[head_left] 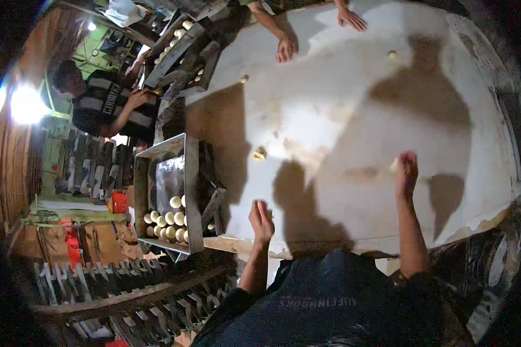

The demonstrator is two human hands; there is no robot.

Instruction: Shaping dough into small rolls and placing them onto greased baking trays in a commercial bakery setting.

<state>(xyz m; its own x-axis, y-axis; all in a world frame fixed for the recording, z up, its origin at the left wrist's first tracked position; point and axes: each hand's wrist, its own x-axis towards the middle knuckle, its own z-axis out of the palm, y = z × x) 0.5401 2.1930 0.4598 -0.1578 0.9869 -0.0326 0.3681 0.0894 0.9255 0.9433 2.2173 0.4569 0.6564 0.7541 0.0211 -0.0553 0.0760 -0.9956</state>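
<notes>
My left hand [262, 222] is raised near the front edge of the pale worktable [353, 214], fingers pinched together; whatever they may hold is hidden. Farther right, my right hand [408, 175] is closed over the table, and a bit of pale dough [394, 165] shows at its left side. A yellowish dough lump [260, 153] lies on the table beyond my left hand. To the left of that hand, a deep metal tray [193, 196] stands tilted, with several round dough balls [169, 220] gathered in its nearer part.
Across the table are a co-worker's hand [286, 48] and another hand [351, 19]. Small dough pieces lie there too, one at right [392, 55] and one at left [244, 78]. A person in dark clothing [113, 104] works at left beside stacked trays [176, 55]. Slatted racks [104, 283] stand below.
</notes>
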